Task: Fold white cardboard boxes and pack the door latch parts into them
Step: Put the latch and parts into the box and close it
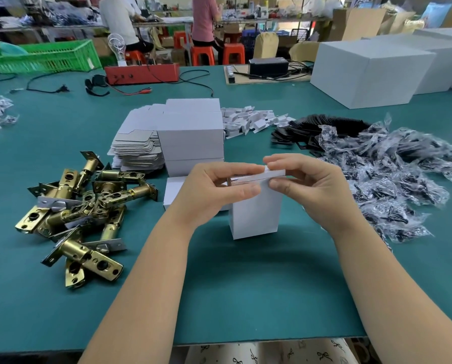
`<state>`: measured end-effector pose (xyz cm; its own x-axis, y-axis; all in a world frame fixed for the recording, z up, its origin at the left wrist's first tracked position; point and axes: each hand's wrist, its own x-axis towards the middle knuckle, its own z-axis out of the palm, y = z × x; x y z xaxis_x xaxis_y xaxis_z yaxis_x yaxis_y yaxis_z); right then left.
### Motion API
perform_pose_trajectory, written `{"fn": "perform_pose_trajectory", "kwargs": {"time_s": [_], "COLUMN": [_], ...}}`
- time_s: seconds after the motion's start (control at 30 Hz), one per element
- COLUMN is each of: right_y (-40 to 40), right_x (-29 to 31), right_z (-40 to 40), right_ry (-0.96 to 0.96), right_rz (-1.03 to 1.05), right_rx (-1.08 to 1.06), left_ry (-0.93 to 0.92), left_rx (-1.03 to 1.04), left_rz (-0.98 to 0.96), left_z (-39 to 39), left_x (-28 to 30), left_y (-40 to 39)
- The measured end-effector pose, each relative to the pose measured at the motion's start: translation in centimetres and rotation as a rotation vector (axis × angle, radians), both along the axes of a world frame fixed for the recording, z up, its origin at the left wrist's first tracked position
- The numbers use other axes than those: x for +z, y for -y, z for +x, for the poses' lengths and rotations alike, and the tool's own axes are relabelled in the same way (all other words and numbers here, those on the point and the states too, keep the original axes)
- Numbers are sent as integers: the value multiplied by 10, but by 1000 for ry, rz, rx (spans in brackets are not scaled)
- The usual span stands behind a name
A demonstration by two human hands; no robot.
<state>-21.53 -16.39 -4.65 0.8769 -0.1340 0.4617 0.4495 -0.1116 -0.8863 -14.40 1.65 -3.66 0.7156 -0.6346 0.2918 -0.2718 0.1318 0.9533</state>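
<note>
Green worktop (245,298), seen from the near edge. Small white box (256,211) stands upright just in from the middle of the near edge, its bottom on the mat, top flap almost down.

Left hand (214,190): fingers and thumb curled, pinching the top flap's left end, thumb on the front face just under the fold. Right hand (316,185): fingers laid over the flap's right end, thumb pressed against the front edge, so it pinches the flap too. A narrow dark gap shows under the flap between the two hands.

Brass latches (83,214) in a loose heap toward the left near edge, well apart from the box, some crossing each other, plates pointing all ways.

Behind the box, mid-worktop: folded boxes (193,135) stacked, with a fanned pile of flat blanks (138,143) touching their left side. Small white card pieces (253,119) scattered just right of that stack.

Right side: black plates (311,130) in a fanned row, then a wide heap of clear bags (392,174) with dark parts inside, reaching close to the right hand.

Far right corner: large white cartons (369,72). Far edge: red device (143,73), black cables. Far left edge: green crate (43,57).
</note>
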Motion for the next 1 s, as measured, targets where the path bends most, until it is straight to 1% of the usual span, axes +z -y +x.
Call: {"fn": "perform_pose_trajectory", "kwargs": {"time_s": [0.13, 0.27, 0.33, 0.4, 0.5, 0.57, 0.67, 0.77, 0.83, 0.9, 1.0], "right_y": [-1, -4, -4, -5, -7, -10, -12, -12, -12, -12, -9], "right_x": [-3, -6, -7, -8, -10, -10, -11, -10, -11, -13, -20], "right_z": [0, 3, 4, 7, 10, 11, 11, 11, 10, 11, 14], "right_ry": [-7, -8, -14, -16, -5, 3, -7, -19, -28, -123, -381], "right_rz": [-39, -97, -85, -72, -89, -110, -149, -118, -90, -98, -233], "right_rx": [-26, -27, -32, -67, -134, -150, -155, -145, -126, -88, 47], "left_ry": [7, 52, 106, 180, 270, 240, 147, 92, 93, 84, 49], "left_rx": [23, 39, 102, 213, 339, 364, 349, 265, 188, 163, 269], "left_rz": [11, 8, -32, -63, -71, -71, -60, -48, -14, 1, -24], "left_z": [2, 3, 3, 3, 5, 7, 11, 12, 10, 10, 10], "left_x": [-2, -3, -4, -6, -10, -11, -10, -12, -14, -16, -17], "left_y": [1, 0, 0, 2, 5, 6, 6, 6, 6, 6, 7]}}
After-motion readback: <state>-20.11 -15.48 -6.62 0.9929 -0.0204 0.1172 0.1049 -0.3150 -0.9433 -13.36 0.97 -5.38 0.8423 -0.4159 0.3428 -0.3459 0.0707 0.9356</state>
